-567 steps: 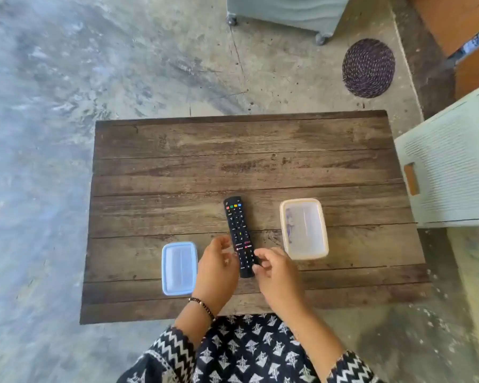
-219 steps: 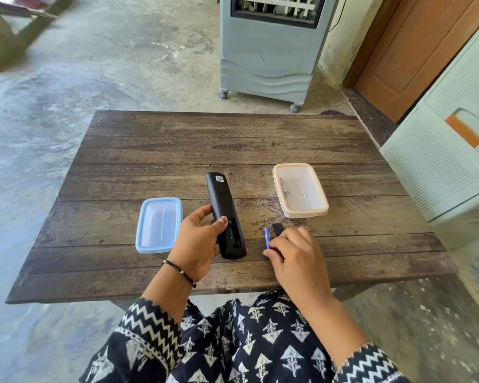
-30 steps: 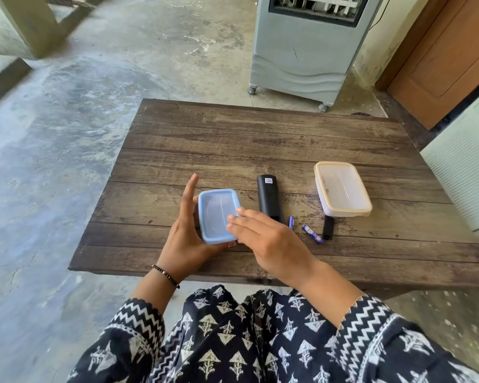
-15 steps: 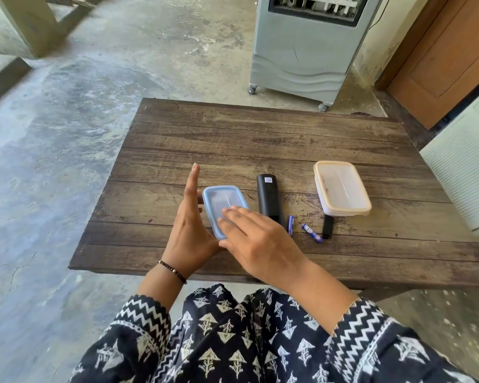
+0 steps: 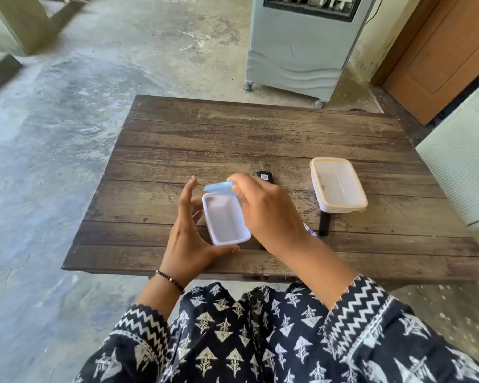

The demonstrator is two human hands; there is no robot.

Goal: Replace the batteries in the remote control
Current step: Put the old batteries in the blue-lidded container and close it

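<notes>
At the near edge of a worn wooden tabletop [image 5: 260, 134], a person holds a small white box [image 5: 226, 218] steady in the left hand [image 5: 188, 239], thumb under its near end and fingers along its left side, index finger raised clear. The right hand [image 5: 268, 214] pinches the box's blue lid [image 5: 220, 187] at its far end and tips it up, so the box stands open toward the camera; nothing can be made out inside it.

The remote control [image 5: 263, 176] lies face down just behind the right hand, its long axis running away from the person, only its far tip showing. Its black battery cover [image 5: 324, 223] and one used battery [image 5: 312, 233] lie on the tabletop just right of the right wrist, in front of a closed cream-lidded box [image 5: 338, 185].

Both grips are taken up by the box and lid. The right hand is the nearer one to the remote, and, by this judgement, would first have to set the lid aside to reach into the open box between the two hands.
</notes>
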